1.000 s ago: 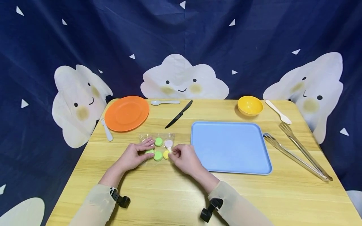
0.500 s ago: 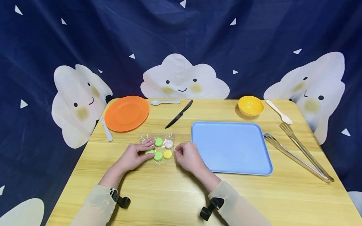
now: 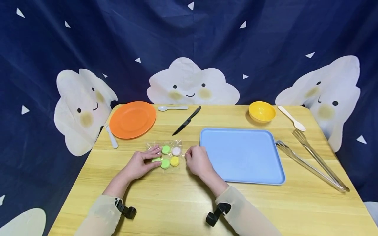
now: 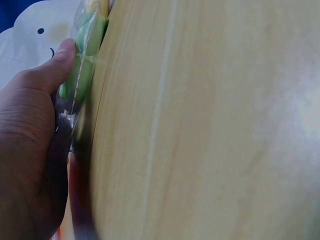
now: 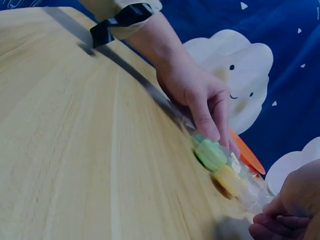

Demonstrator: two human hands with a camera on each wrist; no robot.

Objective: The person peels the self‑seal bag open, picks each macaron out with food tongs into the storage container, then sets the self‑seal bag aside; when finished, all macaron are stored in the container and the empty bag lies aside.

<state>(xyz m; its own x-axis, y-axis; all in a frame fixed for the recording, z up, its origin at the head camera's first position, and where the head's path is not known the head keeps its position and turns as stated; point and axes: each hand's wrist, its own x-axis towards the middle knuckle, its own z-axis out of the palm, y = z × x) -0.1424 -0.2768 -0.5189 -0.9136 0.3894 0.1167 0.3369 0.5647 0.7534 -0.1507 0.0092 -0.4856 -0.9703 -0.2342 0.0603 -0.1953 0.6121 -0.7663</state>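
Observation:
A clear plastic bag of macarons (image 3: pixel 166 149) lies on the table before me, with several green ones, a yellow macaron (image 3: pixel 175 161) and a pale lilac one (image 3: pixel 176 151) showing through. My left hand (image 3: pixel 141 164) rests over the bag's left part, fingers and thumb extended; in the left wrist view the thumb presses on it beside the green macarons (image 4: pixel 82 75). At the bag's right end my right hand (image 3: pixel 198 160) has its fingers curled, thumb and fingertip pinching the clear edge, as the right wrist view shows. The left hand covers part of the bag.
A blue tray (image 3: pixel 242 155) lies just right of my right hand. Farther back are an orange plate (image 3: pixel 133 119), a fork (image 3: pixel 111 136), a spoon (image 3: pixel 172 108), a black knife (image 3: pixel 186 120), a yellow bowl (image 3: pixel 262 111), a white spoon (image 3: pixel 291 118) and metal tongs (image 3: pixel 316 164).
My right hand has slid right, from over the yellow macaron to the bag's right edge, uncovering that macaron. The left hand and the bag have stayed nearly in place.

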